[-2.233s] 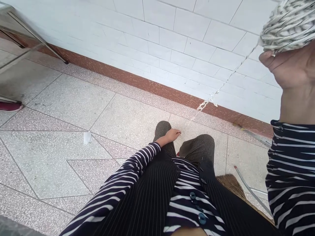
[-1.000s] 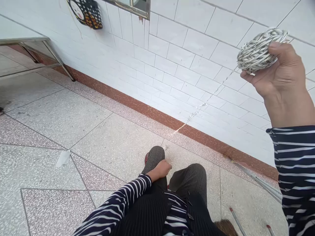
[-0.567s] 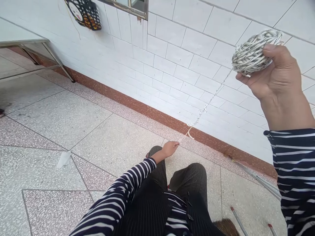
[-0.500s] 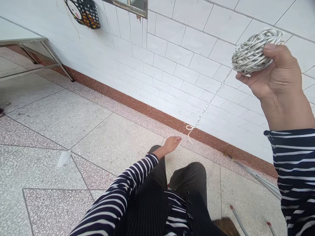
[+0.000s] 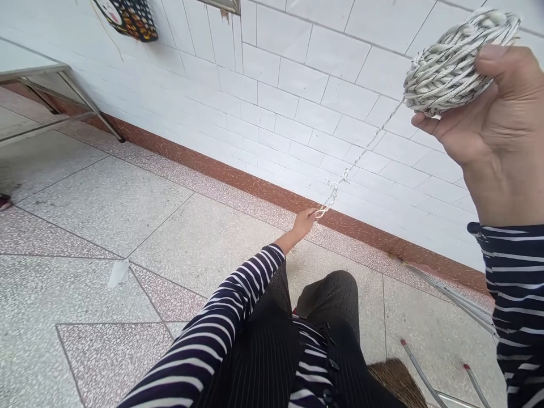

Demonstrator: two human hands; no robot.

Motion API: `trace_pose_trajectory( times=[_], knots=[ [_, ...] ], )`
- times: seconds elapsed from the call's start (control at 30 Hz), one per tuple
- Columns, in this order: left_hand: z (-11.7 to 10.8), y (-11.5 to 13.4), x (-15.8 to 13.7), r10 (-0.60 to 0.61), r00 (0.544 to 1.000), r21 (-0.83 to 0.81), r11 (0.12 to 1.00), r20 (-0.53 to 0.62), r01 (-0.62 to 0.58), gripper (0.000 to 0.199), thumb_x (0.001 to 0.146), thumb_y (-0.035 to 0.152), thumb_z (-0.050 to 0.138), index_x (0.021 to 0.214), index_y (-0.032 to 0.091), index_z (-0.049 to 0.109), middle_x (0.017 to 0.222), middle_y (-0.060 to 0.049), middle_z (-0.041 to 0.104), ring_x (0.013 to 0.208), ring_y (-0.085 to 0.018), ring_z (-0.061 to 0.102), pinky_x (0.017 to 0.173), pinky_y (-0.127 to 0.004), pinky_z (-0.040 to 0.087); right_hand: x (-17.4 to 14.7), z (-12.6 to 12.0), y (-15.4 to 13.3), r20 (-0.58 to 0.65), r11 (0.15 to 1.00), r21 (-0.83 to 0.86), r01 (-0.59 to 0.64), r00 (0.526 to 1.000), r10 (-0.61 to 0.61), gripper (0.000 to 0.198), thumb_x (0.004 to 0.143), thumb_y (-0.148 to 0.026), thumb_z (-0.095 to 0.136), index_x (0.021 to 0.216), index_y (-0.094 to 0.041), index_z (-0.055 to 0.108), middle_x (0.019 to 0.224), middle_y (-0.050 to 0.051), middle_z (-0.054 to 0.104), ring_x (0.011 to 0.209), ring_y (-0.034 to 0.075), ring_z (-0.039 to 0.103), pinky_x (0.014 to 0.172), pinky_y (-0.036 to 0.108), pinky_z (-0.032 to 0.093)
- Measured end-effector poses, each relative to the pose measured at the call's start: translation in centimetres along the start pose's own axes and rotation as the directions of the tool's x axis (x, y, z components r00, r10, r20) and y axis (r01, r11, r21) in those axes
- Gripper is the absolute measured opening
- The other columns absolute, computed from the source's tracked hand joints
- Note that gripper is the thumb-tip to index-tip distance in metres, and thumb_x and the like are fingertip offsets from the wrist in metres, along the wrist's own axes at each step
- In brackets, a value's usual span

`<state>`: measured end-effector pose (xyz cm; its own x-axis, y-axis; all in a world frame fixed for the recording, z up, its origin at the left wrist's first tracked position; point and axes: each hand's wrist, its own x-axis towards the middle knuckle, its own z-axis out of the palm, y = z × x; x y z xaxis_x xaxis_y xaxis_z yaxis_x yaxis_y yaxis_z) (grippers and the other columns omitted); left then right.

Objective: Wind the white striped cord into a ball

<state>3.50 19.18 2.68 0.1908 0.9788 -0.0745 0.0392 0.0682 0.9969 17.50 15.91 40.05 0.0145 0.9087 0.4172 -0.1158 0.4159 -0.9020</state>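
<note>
My right hand point(image 5: 501, 107) grips a bundle of braided white rope point(image 5: 450, 65) with dark flecks, held high at the upper right. From the bundle a thin twisted cord point(image 5: 372, 140) slants down and left, with small knots and frayed bits along it. At its lower end is a pale cord loop point(image 5: 326, 208). My left hand point(image 5: 304, 223) is low in the middle, fingers closed on that loop, and the cord runs straight between both hands.
White wall tiles point(image 5: 293, 119) stand in front, with a brown baseboard point(image 5: 204, 162) below. At left is a metal-legged table point(image 5: 91, 105). A patterned bag point(image 5: 134, 20) hangs on the wall. Paper point(image 5: 119, 273) lies on the floor; a broom head point(image 5: 399, 385) and metal tubes point(image 5: 419, 365) are lower right.
My left hand has moved up and taken hold of the loop at the cord's end, which hung free before. My right hand with the rope bundle has shifted slightly up and right.
</note>
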Motion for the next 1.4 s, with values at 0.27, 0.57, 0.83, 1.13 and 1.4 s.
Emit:
trace_pose_trajectory(
  times=[0.27, 0.57, 0.83, 1.13, 1.4],
  knots=[
    [1.6, 0.8, -1.4, -0.087, 0.977, -0.255, 0.957, 0.195, 0.136, 0.017, 0.083, 0.022, 0.076, 0.096, 0.012, 0.077, 0.087, -0.007, 0.077, 0.084, -0.016, 0.071, 0.088, -0.034, 0.056, -0.3, -0.1, 0.8, -0.026, 1.000, 0.017, -0.005, 1.000, 0.006, 0.024, 0.058, -0.023, 0.075, 0.080, -0.025, 0.067, 0.097, 0.003, 0.065, 0.088, 0.022, 0.062, 0.054, 0.033, 0.050],
    [-5.0, 0.9, -4.8, -0.101, 0.995, -0.528, 0.844, 0.004, 0.088, 0.028, 0.078, 0.028, 0.081, 0.098, 0.011, 0.071, 0.091, -0.008, 0.077, 0.090, -0.019, 0.074, 0.101, -0.043, 0.055, 0.4, -4.9, 3.9, -0.323, 0.999, 0.006, 0.036, 0.946, -0.032, 0.029, 0.055, -0.021, 0.075, 0.080, -0.023, 0.060, 0.092, 0.003, 0.065, 0.086, 0.023, 0.064, 0.059, 0.035, 0.053],
    [-11.4, 3.3, -1.9, -0.001, 0.944, -0.510, 0.842, -0.329, -0.177, 0.022, 0.083, 0.025, 0.072, 0.102, 0.014, 0.068, 0.089, -0.005, 0.076, 0.095, -0.018, 0.073, 0.098, -0.038, 0.055, -1.5, -7.1, 6.1, -0.467, 0.999, 0.037, -0.028, 0.883, 0.042, 0.033, 0.051, -0.023, 0.075, 0.079, -0.023, 0.057, 0.093, 0.001, 0.065, 0.090, 0.023, 0.065, 0.057, 0.033, 0.054],
    [-9.9, 1.6, 3.1, 0.057, 0.921, 0.021, 0.998, -0.385, -0.053, 0.019, 0.089, 0.016, 0.059, 0.101, 0.016, 0.074, 0.084, -0.004, 0.076, 0.083, -0.018, 0.069, 0.082, -0.029, 0.052, -5.7, -1.2, 1.5, -0.139, 0.997, 0.075, -0.029, 0.990, 0.039, 0.026, 0.058, -0.024, 0.078, 0.072, -0.023, 0.055, 0.100, 0.000, 0.067, 0.093, 0.021, 0.064, 0.057, 0.030, 0.053],
    [-4.6, 1.5, 5.9, 0.077, 0.978, 0.379, 0.925, -0.193, 0.001, 0.025, 0.096, 0.019, 0.052, 0.098, 0.016, 0.077, 0.095, -0.008, 0.076, 0.073, -0.017, 0.063, 0.072, -0.027, 0.047, -6.8, 3.4, -0.3, 0.049, 0.989, 0.140, -0.051, 0.998, 0.045, 0.029, 0.062, -0.018, 0.075, 0.079, -0.026, 0.053, 0.093, -0.002, 0.064, 0.086, 0.019, 0.064, 0.055, 0.030, 0.051]
  ],
)
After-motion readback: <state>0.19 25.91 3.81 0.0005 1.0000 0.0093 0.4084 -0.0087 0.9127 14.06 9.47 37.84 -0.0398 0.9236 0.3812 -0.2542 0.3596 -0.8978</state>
